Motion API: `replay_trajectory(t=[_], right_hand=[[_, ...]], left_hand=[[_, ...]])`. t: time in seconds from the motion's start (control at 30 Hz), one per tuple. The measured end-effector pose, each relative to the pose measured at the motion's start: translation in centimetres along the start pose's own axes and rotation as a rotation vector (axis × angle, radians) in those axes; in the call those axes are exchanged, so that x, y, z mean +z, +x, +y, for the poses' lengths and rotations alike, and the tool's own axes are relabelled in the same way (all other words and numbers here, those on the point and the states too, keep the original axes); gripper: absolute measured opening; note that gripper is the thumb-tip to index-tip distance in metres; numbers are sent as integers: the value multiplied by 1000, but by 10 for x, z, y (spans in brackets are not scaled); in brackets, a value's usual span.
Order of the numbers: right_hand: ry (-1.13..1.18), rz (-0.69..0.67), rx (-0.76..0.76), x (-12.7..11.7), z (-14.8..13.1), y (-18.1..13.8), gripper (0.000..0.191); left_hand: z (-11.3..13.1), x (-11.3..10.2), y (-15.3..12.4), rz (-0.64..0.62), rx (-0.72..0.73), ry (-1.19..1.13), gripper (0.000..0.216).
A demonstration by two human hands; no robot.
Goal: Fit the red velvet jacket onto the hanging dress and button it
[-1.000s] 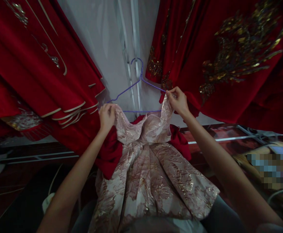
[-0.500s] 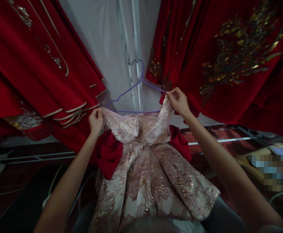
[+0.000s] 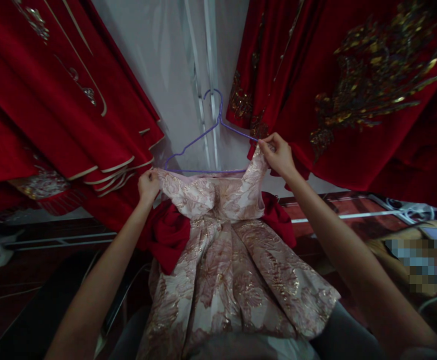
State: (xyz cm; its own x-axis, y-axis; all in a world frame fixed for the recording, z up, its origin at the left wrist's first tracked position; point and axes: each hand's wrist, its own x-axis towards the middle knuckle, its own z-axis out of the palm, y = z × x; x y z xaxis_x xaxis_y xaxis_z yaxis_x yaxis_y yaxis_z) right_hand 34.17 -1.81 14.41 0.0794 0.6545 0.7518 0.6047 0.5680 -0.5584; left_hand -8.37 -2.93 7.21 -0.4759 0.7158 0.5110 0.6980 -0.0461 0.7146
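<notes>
A pink and cream brocade dress (image 3: pixel 237 270) with gold threads lies spread over my lap, its neckline away from me. My left hand (image 3: pixel 149 185) is closed, pinching the dress's left shoulder strap. My right hand (image 3: pixel 277 152) pinches the right strap beside the arm of a purple clothes hanger (image 3: pixel 202 136). The hanger's hook points away from me and its lower bar crosses behind the neckline. Its right end is hidden by my right fingers and the strap. Red cloth (image 3: pixel 169 235) shows from under the dress on both sides.
Red garments with pale piping (image 3: pixel 109 100) hang at the left. More red garments with gold sequins (image 3: pixel 376 80) hang at the right. Behind the hanger is a pale grey wall covering (image 3: pixel 151 55). A metal rail (image 3: pixel 353 215) runs low at the right.
Both hands keep their pinch on the straps. The dress and hanger hold nearly the same place, with only a very slight shift of the view.
</notes>
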Motion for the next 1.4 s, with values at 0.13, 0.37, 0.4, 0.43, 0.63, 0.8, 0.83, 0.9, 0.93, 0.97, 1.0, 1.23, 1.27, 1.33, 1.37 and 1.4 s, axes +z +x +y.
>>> replay_trajectory(t=[0.13, 0.37, 0.4, 0.43, 0.63, 0.8, 0.83, 0.9, 0.93, 0.97, 1.0, 1.23, 1.27, 1.33, 1.37, 1.4], right_hand=[[-9, -9, 5, 0, 1, 0, 29], [25, -24, -9, 1, 1, -1, 29], [34, -22, -9, 1, 1, -1, 29], [41, -18, -6, 1, 2, -1, 29], [52, -19, 17, -1, 7, 2, 33], [67, -30, 27, 3, 8, 1, 34], [68, -30, 31, 5, 9, 1, 34], [77, -34, 31, 7, 11, 1, 33], [82, -36, 29, 8, 11, 0, 32], [85, -36, 28, 8, 12, 0, 31], [85, -36, 30, 8, 12, 0, 30], [41, -56, 36, 2, 11, 3, 31], [28, -55, 36, 0, 10, 3, 31], [-5, -45, 37, -5, 3, 3, 32], [-24, -40, 36, -8, -2, 2, 32], [-42, -33, 33, -11, -9, 1, 31]], left_hand=[[-8, 3, 0, 8, 14, -48, 33], [45, 1, 4, -7, 228, -290, 39], [58, -1, 4, -34, 279, -317, 39], [71, -2, 5, -74, 336, -332, 39], [87, -15, 6, -341, 296, -431, 49], [22, -21, 0, -571, -124, -359, 41], [10, -21, -3, -680, -128, -268, 36], [-8, -18, -12, -875, -74, -141, 31], [-13, -16, -16, -929, -42, -111, 31], [-17, -14, -19, -948, -20, -100, 31], [-18, -12, -21, -933, -8, -98, 31], [9, -31, 32, -637, 106, -121, 25], [19, -36, 42, -575, 129, -100, 21], [44, -46, 56, -401, 151, -36, 13], [59, -49, 59, -296, 159, -12, 11], [75, -50, 60, -212, 166, 5, 10]])
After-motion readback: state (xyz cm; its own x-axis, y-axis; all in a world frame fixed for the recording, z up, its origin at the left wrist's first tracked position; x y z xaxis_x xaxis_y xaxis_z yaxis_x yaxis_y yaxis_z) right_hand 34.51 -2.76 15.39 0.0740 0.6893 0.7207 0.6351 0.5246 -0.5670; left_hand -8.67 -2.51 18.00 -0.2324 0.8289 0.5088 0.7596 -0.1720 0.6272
